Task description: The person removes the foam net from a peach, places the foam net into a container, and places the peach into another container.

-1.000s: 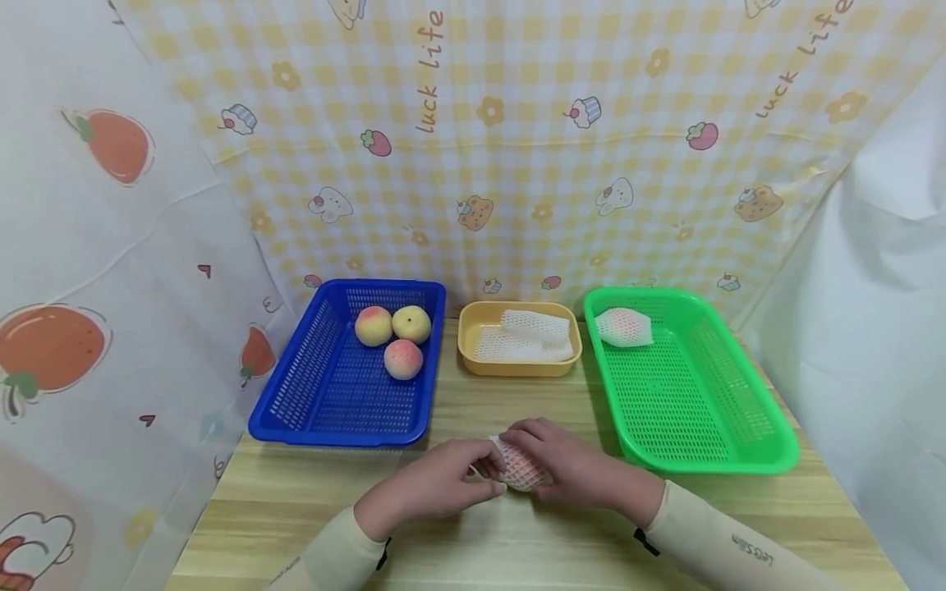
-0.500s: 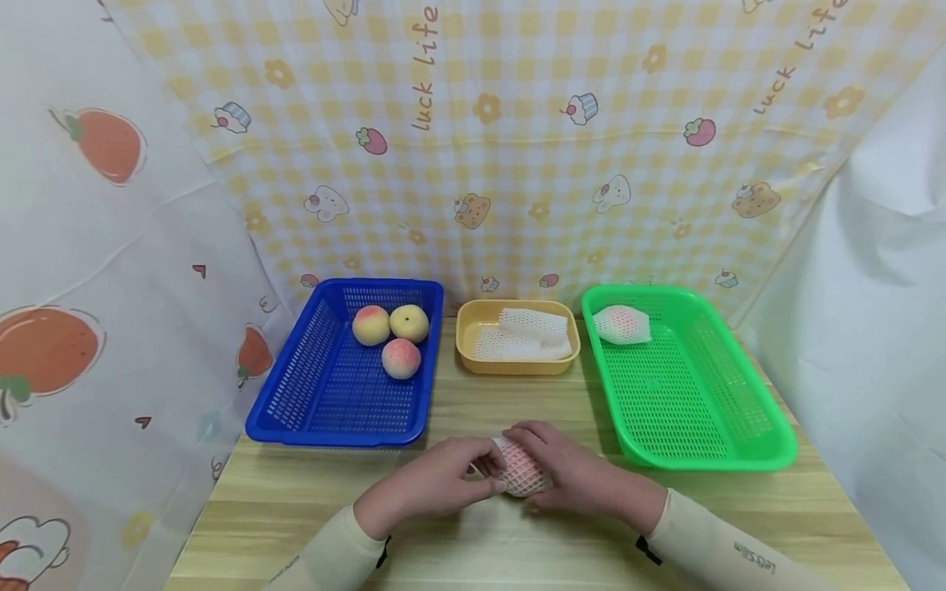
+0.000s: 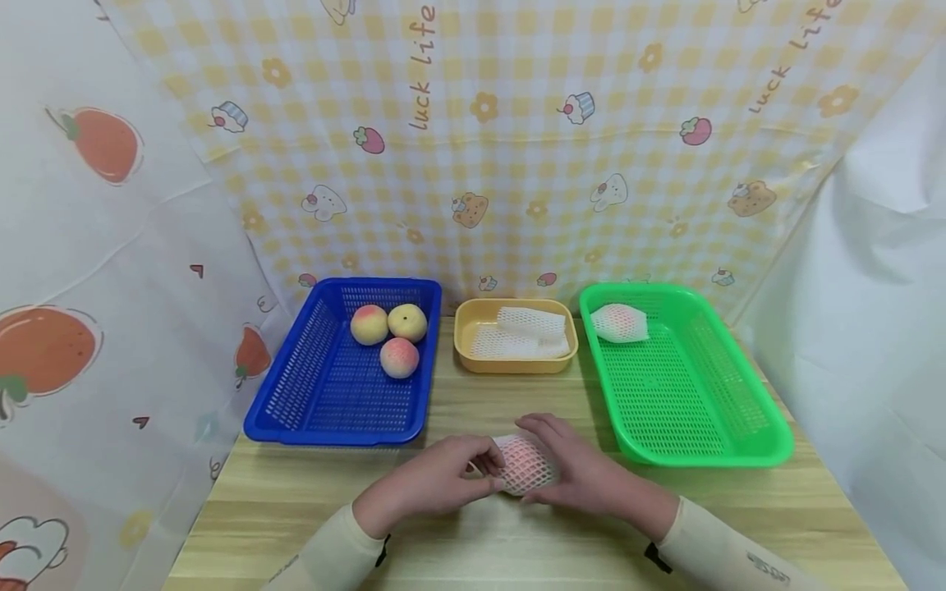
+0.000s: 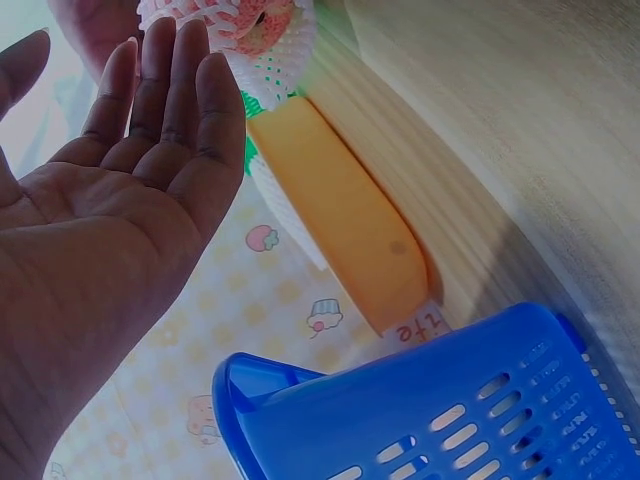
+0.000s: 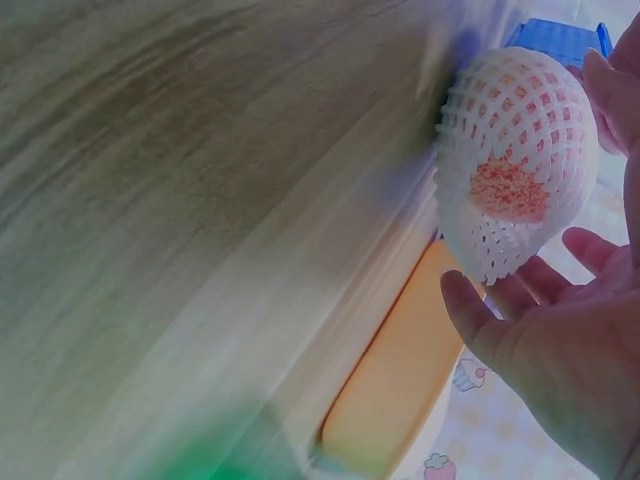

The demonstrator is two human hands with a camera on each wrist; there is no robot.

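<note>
A pinkish peach in a white foam net lies on the table between both hands. My left hand is at its left, the fingertips at the net's left end. The left wrist view shows the fingers of my left hand nearly straight, the thumb apart. My right hand is cupped loosely round the right side, thumb in front and fingers behind. Seen from the right wrist, the fingers of my right hand are spread near one end of the netted peach. Whether every fingertip touches it, I cannot tell.
A blue basket on the left holds several loose peaches, among them a pink one. A yellow tray behind the hands holds white foam nets. The green basket on the right holds a netted peach.
My right hand has loosened and drawn slightly right, showing more of the netted peach. My left hand has hardly moved. The view has shifted a little.
</note>
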